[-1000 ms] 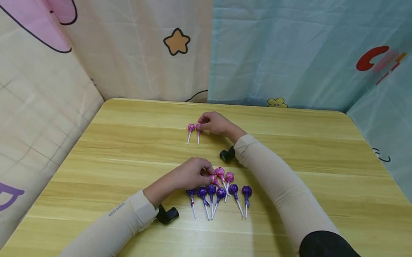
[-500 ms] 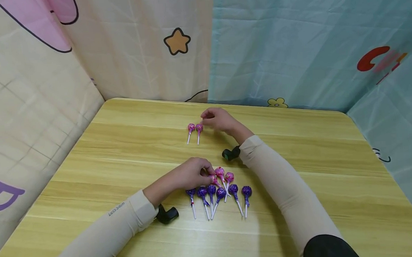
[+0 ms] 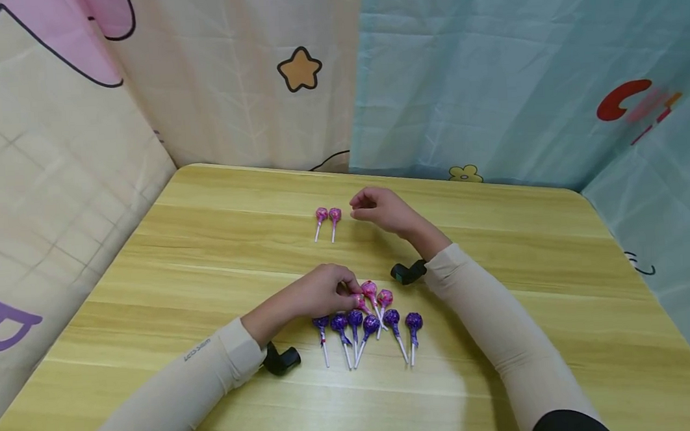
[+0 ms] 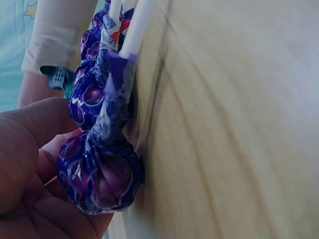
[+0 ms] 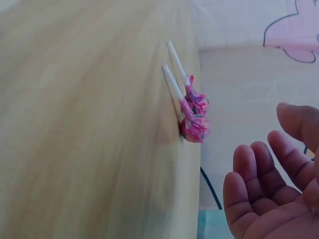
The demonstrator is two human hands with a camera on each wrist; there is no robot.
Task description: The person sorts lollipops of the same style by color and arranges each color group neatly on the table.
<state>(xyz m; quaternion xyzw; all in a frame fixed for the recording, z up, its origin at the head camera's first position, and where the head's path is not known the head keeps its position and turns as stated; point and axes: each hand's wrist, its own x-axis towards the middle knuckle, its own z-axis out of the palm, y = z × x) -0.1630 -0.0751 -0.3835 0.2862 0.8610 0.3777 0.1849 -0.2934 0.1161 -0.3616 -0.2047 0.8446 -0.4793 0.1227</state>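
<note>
Two pink lollipops lie side by side toward the back of the table, the nearer one to my right hand being the right lollipop (image 3: 335,214). My right hand (image 3: 381,210) hovers just right of them, holding nothing, its fingers loosely bent in the right wrist view. At the middle, my left hand (image 3: 324,293) pinches a pink lollipop (image 3: 360,302) by its head, partly covered by the fingers. Two more pink lollipops (image 3: 369,290) lie beside it with crossing sticks. Just in front is a row of several purple lollipops (image 3: 414,322); a purple lollipop (image 4: 102,174) hides part of the left fingers in the left wrist view.
The wooden table (image 3: 559,282) has its back edge along a printed curtain (image 3: 460,73). Black wrist cameras stick out under both sleeves, such as the left camera (image 3: 282,360) close to the tabletop.
My right hand has let go of the right one of the two back lollipops and drawn away to the right. The left hand has stayed in place.
</note>
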